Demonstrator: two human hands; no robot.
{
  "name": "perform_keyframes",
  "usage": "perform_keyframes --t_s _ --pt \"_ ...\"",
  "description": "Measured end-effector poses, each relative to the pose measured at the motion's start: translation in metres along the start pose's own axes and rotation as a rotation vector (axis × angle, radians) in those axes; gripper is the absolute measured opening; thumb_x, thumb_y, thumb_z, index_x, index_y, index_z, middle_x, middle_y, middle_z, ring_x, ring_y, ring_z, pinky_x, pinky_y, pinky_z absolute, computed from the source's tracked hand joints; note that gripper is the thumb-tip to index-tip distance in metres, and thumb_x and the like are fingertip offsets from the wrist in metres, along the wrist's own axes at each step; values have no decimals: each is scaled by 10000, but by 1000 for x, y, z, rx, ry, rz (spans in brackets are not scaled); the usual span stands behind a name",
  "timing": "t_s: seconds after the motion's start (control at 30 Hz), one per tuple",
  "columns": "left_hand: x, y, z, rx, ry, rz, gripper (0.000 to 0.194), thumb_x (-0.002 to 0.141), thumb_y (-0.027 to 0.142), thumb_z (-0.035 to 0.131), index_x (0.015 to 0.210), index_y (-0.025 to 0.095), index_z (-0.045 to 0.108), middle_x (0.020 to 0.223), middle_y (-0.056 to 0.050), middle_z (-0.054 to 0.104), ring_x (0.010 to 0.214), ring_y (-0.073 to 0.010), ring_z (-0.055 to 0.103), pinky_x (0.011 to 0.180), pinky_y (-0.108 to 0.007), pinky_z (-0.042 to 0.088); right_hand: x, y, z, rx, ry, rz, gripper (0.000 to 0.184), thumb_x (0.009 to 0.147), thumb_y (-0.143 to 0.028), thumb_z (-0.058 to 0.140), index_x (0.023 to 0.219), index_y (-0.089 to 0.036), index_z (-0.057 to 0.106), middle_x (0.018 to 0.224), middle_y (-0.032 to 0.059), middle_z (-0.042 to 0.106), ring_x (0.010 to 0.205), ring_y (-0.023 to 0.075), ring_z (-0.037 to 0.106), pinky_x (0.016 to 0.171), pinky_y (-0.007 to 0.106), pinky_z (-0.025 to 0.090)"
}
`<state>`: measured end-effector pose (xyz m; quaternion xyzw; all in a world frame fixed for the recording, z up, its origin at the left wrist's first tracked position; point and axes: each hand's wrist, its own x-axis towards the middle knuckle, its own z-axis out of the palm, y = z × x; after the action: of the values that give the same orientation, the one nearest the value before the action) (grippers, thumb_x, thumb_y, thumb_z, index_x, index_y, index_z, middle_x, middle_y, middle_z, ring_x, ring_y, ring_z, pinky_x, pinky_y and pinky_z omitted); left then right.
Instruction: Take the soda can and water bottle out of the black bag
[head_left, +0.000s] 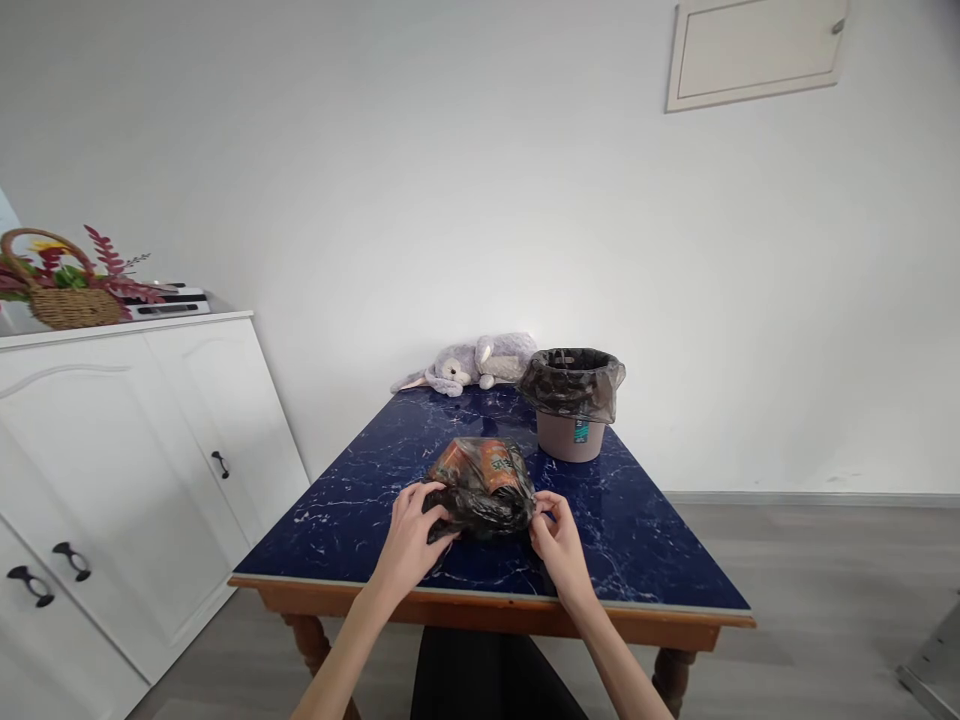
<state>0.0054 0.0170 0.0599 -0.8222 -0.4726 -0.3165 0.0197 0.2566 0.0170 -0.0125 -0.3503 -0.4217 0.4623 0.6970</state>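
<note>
Against a white wall (360, 180) stands a blue marbled table (330, 530); a white cabinet (82, 450) is off its left edge. A toy (465, 365) lies by the back edge, and a lined bin (570, 437) near the back right corner. The bag (480, 510) lies toward the middle of the front edge, its bunched side facing and running along that edge; its overall long axis is unclear. It sits between both grips: the left hand (411, 525) grasps its left side, the right hand (553, 535) pinches its right corner.
</note>
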Motion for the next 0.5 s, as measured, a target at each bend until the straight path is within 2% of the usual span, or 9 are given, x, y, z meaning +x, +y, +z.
perform_keyframes --t_s 0.13,0.27,0.4,0.5 --pt "6 -8 -27 -214 37 -66 126 932 329 624 940 275 737 1282 -106 716 1228 -321 630 1055 -507 520 -1 -1 0 0 -1 4 372 871 -485 709 1129 -260 562 798 -60 479 538 94 419 478 221 352" --pt "7 -9 -51 -359 93 -202 312 979 482 559 1014 256 771 1185 -118 758 1093 -297 723 916 -379 594 -1 -4 0 -10 16 4 369 885 -513 697 1117 -259 563 781 -57 482 526 102 423 466 227 358" --pt "7 -12 -64 -335 196 -306 451 986 601 529 1089 242 783 1124 -115 781 1148 -326 722 955 -388 595 -1 -5 1 -28 33 -20 384 909 -556 665 1128 -259 558 754 -61 468 514 107 404 447 228 342" --pt "6 -8 -74 -268 254 -253 451 1014 582 498 1125 247 779 1179 -102 770 1189 -309 704 1031 -403 566 -2 -7 2 -59 34 -65 396 926 -581 656 1132 -255 562 788 -55 475 519 99 403 452 228 348"
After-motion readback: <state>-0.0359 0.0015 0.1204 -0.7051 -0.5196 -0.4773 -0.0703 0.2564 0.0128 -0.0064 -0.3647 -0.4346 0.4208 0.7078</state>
